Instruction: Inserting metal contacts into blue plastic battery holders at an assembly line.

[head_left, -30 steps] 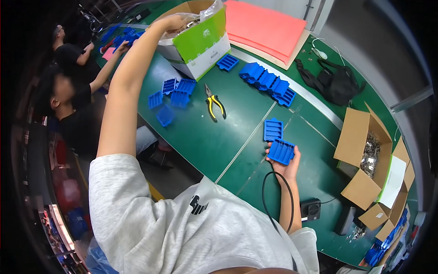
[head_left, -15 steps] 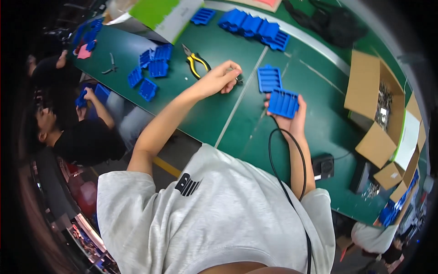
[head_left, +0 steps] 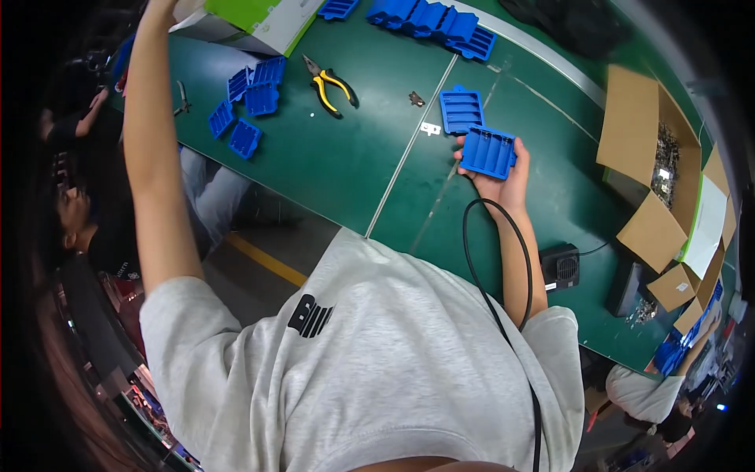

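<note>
My right hand (head_left: 503, 189) holds a blue plastic battery holder (head_left: 488, 153) from below, its long parallel slots facing up, with fingers and thumb at its sides. Just beyond it a second blue battery holder (head_left: 461, 111) lies on the green table. Left of that are a small dark metal piece (head_left: 416, 99) and a small white flat piece with holes (head_left: 430, 129). My left arm (head_left: 157, 149) stretches up to the far left, beside a green and white box (head_left: 263, 23). The left hand itself is cut off by the upper edge.
Yellow-handled pliers (head_left: 329, 85) lie left of centre, near several blue holders (head_left: 262, 98). More holders (head_left: 431, 23) line the back. At right stand a cardboard box (head_left: 629, 126) of metal parts and a small black device (head_left: 559, 267). A black cable (head_left: 465, 236) loops by my right forearm. Another person (head_left: 110, 228) sits left.
My left hand has left the middle of the table and swung up to the far left, out of the picture. The dark and white pieces now show uncovered. My right hand keeps its hold.
</note>
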The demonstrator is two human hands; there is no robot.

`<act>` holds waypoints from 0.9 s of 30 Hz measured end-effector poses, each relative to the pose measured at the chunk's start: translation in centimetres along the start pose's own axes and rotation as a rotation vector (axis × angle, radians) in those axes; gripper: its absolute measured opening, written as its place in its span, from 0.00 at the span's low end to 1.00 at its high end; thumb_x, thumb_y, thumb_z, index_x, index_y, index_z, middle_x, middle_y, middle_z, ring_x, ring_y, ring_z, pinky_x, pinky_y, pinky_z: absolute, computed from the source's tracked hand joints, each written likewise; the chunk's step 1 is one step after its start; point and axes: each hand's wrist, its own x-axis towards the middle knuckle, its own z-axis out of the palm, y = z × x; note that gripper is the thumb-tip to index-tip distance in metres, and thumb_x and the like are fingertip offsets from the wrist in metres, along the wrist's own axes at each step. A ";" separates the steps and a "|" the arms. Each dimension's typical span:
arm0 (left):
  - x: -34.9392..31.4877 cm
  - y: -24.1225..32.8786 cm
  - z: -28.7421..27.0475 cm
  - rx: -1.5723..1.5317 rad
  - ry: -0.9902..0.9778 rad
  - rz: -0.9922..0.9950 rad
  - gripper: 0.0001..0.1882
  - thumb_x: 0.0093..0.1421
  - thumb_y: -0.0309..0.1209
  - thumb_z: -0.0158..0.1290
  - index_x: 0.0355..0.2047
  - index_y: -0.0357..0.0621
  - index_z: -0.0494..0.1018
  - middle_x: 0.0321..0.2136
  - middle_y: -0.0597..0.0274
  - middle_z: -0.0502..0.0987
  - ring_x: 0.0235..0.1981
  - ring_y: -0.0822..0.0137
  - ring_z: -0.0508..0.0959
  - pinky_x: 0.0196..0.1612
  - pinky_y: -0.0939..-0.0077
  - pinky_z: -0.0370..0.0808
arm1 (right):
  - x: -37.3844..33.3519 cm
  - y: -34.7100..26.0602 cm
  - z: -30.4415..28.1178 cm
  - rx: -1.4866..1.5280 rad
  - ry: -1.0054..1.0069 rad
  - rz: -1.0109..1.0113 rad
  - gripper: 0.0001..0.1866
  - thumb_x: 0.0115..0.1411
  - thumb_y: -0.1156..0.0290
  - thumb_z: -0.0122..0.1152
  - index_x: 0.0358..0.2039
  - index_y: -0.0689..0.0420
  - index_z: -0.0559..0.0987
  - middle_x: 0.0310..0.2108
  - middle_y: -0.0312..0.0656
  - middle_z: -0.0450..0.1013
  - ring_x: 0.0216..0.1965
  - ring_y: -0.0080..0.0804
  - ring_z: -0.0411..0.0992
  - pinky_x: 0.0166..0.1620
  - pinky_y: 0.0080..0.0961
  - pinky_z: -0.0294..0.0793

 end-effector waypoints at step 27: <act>1.4 -2.9 0.7 0.292 -0.421 -0.019 0.18 0.61 0.31 0.51 0.50 0.38 0.71 0.45 0.59 0.78 0.46 0.68 0.74 0.53 0.74 0.69 | 0.5 0.1 -0.7 0.011 -0.056 0.001 0.40 0.63 0.40 0.31 0.50 0.70 0.69 0.45 0.57 0.72 0.40 0.43 0.73 0.39 0.32 0.72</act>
